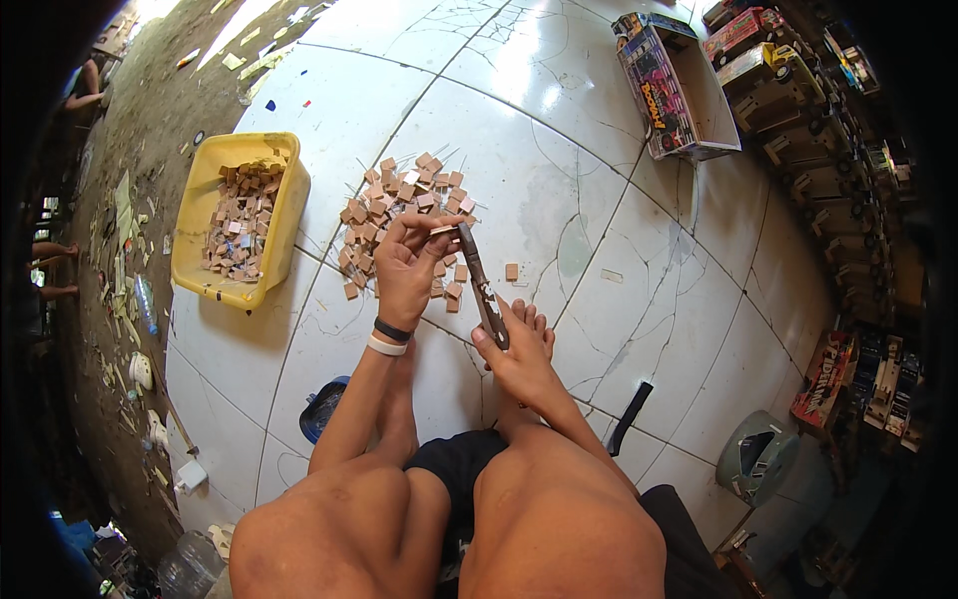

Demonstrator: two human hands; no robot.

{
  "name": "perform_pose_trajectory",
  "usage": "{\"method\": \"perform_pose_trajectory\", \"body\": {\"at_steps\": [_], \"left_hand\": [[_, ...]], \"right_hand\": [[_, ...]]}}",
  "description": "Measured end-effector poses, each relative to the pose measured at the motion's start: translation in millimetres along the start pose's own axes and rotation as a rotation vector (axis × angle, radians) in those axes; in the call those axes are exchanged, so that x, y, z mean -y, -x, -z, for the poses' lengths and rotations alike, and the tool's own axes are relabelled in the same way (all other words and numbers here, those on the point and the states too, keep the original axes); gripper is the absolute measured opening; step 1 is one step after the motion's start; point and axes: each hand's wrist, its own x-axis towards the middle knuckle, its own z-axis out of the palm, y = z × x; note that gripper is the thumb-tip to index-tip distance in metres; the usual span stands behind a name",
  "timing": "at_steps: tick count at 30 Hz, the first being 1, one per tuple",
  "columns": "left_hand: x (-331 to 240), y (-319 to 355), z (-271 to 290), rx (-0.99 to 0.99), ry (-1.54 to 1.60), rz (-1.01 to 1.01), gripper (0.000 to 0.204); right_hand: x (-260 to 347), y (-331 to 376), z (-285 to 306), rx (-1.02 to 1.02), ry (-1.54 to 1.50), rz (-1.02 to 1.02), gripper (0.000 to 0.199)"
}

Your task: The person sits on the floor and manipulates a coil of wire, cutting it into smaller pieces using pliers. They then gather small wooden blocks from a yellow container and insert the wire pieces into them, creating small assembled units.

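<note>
Between the fingertips of my left hand (403, 275) is a small flat wooden piece (442, 231). My right hand (524, 367) is closed around the lower end of a long dark pliers-like tool (473, 262). The tool's upper end meets the wooden piece at my left fingertips; its exact grip there is too small to tell. Beneath and beyond my left hand lies a loose pile of small brown wooden blocks (384, 197), several with thin wires sticking out. One block (512, 271) lies apart, to the right of the tool.
A yellow plastic tub (290, 215) with more blocks stands at left. At the far right are an open-topped colourful box body (689, 90) and rows of toy trucks (788, 120). A green-grey bucket (758, 457) and a black strip (630, 417) lie nearer. White cracked tiles (559, 85) meet littered dirt at left.
</note>
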Motion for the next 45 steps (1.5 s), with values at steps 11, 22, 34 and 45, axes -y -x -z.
{"method": "perform_pose_trajectory", "body": {"at_steps": [11, 22, 34, 45], "left_hand": [[2, 3, -15, -0.347, -0.390, -0.145, 0.016], [-1, 3, 2, -0.314, -0.430, -0.176, 0.016], [-53, -4, 16, -0.197, 0.013, 0.334, 0.029], [-68, 1, 6, -0.132, -0.010, 0.364, 0.024]], "right_hand": [[30, -15, 14, 0.061, 0.161, 0.052, 0.085], [48, -14, 23, 0.207, 0.100, -0.018, 0.085], [3, -9, 18, 0.087, -0.298, 0.169, 0.082], [8, -3, 24, 0.092, -0.392, 0.311, 0.082]]}}
